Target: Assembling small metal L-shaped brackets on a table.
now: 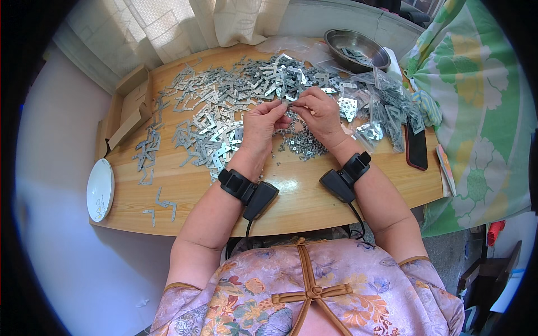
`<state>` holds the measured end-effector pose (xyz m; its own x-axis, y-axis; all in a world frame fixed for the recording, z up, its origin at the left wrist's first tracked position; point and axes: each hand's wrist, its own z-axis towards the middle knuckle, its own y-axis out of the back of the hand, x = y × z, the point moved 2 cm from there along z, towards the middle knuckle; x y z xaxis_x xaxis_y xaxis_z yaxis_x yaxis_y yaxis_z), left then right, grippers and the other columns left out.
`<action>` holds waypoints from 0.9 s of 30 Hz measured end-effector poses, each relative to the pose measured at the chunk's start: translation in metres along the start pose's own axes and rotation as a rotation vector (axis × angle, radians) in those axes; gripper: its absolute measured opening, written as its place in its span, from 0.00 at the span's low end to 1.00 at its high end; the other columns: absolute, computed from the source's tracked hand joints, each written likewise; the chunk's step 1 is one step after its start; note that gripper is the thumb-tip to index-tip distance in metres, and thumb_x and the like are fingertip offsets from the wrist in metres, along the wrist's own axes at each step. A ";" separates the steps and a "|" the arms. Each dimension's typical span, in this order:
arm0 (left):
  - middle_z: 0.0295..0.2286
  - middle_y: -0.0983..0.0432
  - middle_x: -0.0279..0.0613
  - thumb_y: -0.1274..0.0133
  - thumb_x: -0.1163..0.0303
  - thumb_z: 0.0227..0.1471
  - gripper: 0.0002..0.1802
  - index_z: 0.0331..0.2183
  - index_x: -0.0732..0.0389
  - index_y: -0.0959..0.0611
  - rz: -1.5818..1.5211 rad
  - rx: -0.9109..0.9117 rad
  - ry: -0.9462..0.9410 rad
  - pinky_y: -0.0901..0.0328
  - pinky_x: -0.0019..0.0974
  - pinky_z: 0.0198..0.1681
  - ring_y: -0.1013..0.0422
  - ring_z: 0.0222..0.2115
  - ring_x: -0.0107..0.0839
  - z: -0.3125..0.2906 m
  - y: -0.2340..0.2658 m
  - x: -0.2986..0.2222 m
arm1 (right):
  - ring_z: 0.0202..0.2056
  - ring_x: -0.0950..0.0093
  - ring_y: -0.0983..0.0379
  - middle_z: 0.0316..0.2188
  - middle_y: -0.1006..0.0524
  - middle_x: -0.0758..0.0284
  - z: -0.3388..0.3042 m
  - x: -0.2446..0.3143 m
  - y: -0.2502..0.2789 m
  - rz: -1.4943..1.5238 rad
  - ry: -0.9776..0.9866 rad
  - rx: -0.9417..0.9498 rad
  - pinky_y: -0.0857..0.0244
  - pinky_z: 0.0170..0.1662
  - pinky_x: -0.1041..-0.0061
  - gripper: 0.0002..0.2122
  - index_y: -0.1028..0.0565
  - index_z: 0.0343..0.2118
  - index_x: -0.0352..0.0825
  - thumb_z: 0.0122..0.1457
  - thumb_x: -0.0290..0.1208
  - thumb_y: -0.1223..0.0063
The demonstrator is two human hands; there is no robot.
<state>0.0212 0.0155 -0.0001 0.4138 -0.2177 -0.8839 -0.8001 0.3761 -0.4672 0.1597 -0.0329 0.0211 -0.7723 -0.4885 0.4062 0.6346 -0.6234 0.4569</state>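
Both hands meet above the middle of a wooden table, fingertips almost touching. My left hand (263, 124) is closed in a pinch, and so is my right hand (319, 115). Something small and greyish sits between the fingertips, too small to make out. Beneath and beside the right hand lies a heap of small metal nuts or screws (305, 144). A big pile of flat L-shaped metal corner brackets (216, 95) spreads behind and left of the hands. Just right of the right hand is a shiny plate with holes (348, 108).
Filled clear plastic bags (392, 103) lie at the right, near a dark phone (416, 147). A steel bowl (357, 50) with metal pieces stands at the back right. Leftward are an open cardboard box (130, 106), a white plate (101, 190) and loose brackets (162, 204). Curtains border the table.
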 end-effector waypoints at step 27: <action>0.22 0.26 0.36 0.45 0.73 0.45 0.09 0.32 0.67 0.21 0.084 0.022 -0.072 0.36 0.22 0.22 0.32 0.18 0.21 -0.004 -0.004 -0.005 | 0.25 0.69 0.31 0.21 0.31 0.67 0.004 0.012 0.006 -0.141 0.093 -0.023 0.37 0.26 0.73 0.06 0.29 0.20 0.35 0.40 0.27 0.42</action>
<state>0.0201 0.0117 0.0061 0.3769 -0.1196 -0.9185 -0.8237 0.4103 -0.3914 0.1548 -0.0397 0.0321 -0.8535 -0.4493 0.2639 0.5201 -0.7029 0.4852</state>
